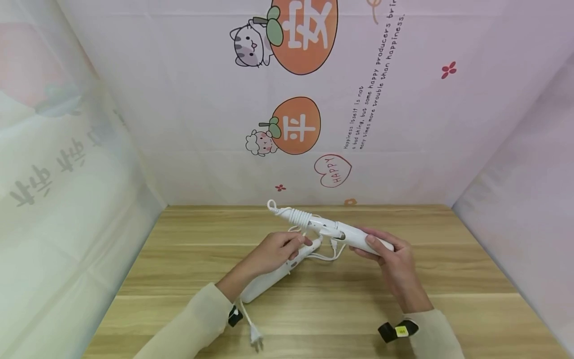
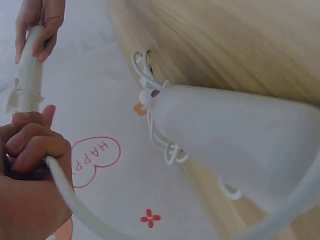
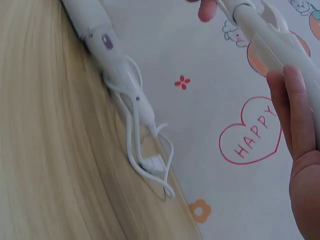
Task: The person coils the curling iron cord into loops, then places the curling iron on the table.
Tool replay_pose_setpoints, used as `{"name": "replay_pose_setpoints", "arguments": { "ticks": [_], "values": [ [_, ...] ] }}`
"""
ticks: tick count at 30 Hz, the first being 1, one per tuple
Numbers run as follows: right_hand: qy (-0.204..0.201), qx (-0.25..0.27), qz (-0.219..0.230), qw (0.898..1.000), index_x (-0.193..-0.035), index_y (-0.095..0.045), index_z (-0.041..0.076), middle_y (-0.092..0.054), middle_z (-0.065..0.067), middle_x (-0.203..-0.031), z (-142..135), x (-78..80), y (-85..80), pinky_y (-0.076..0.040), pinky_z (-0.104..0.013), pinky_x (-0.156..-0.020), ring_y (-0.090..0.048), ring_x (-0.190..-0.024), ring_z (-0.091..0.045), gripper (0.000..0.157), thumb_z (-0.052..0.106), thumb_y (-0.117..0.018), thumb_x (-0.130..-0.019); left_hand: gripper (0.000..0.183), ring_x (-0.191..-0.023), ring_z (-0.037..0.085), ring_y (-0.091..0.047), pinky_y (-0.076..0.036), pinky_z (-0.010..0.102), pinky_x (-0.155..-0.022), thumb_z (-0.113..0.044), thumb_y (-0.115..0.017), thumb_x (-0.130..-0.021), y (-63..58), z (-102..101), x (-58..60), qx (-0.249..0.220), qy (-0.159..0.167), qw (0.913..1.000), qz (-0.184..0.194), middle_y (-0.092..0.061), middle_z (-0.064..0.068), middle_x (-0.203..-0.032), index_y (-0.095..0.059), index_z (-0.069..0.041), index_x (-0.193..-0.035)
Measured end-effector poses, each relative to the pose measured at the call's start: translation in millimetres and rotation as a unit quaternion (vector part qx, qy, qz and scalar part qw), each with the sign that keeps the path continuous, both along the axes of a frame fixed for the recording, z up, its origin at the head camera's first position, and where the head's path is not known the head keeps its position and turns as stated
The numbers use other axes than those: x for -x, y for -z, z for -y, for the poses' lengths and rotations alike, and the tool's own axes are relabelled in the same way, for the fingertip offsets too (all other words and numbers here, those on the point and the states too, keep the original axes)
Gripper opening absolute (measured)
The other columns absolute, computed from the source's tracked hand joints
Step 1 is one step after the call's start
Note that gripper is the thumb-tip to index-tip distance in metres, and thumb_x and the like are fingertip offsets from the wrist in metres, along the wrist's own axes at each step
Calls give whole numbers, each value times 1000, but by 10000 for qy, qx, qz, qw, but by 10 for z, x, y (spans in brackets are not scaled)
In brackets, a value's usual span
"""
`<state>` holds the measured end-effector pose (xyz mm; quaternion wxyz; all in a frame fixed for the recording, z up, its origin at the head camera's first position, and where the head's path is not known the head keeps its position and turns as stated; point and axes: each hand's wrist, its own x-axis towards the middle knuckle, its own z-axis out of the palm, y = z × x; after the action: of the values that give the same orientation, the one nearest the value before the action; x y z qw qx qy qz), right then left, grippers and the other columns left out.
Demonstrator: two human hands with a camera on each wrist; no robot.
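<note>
A white curling iron slants above the table, its lever showing midway along it. My right hand grips its thick end, thumb on top and fingers beneath. White power cord is wound in several coils round its thin end, with a small loop at the tip. Just below the coils is my left hand, fingers curled round a free length of cord. Past the left wrist, a two-pin plug dangles on the cord. A second white curling iron lies on the table, partly hidden under my left hand.
The second iron's loose cord and plug lie on the wood-grain table near its thin end. A printed cloth wall stands along the back, and pale cloth hangs at both sides.
</note>
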<state>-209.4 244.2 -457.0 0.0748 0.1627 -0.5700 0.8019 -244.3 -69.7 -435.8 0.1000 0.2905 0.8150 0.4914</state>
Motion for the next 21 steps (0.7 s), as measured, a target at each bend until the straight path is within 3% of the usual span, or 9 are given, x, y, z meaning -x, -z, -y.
{"name": "replay_pose_setpoints", "arguments": {
  "ticks": [5,8,9,14,18,21],
  "values": [
    [526,-153,132,9984,-131,-65,-22,-82,-8,-123,-26,23,35,-65,-43,-86,-76,-116,-24,28,-9,-62,-106,31,-57,5,-33,-35,23,-58,-23,-51,-117,-96,34,-89,781,-227,9920,-967,-66,4,-75,-80,-14,-113],
    [687,-300,338,9966,-132,-62,-25,-82,-7,-122,-55,12,66,-64,-43,-86,-76,-117,-23,32,-7,-65,-106,27,-58,4,-33,-33,23,-57,-26,-56,-115,-178,68,-114,1035,-289,9857,-1300,-60,-3,-72,-78,-17,-102],
    [692,-391,403,9960,-133,-61,-25,-82,-7,-122,-67,2,72,-64,-43,-87,-76,-117,-22,34,-5,-65,-106,27,-58,4,-34,-32,23,-58,-27,-57,-115,-207,82,-118,1111,-293,9840,-1364,-52,-4,-68,-76,-17,-98],
    [389,-1189,422,9912,-132,-62,-25,-82,-1,-123,-115,-49,90,-64,-42,-87,-79,-111,-21,36,0,-67,-106,27,-59,3,-39,-35,23,-60,-28,-60,-113,-318,164,-99,1519,-278,9716,-1791,-46,-12,-67,-71,-16,-92],
    [86,-1774,289,9837,-128,-66,-22,-81,2,-123,-127,-69,76,-65,-44,-84,-82,-103,-24,32,0,-69,-106,22,-60,0,-43,-41,22,-61,-28,-63,-112,-355,211,-69,1851,-188,9546,-2325,-57,-12,-70,-78,-16,-102],
    [-140,-2059,192,9783,-127,-68,-21,-80,3,-124,-146,-89,72,-65,-46,-83,-81,-102,-24,29,-1,-68,-105,20,-62,0,-46,-43,21,-60,-27,-66,-111,-370,226,-44,1903,-92,9474,-2573,-68,-10,-77,-82,-15,-108]
  ]
}}
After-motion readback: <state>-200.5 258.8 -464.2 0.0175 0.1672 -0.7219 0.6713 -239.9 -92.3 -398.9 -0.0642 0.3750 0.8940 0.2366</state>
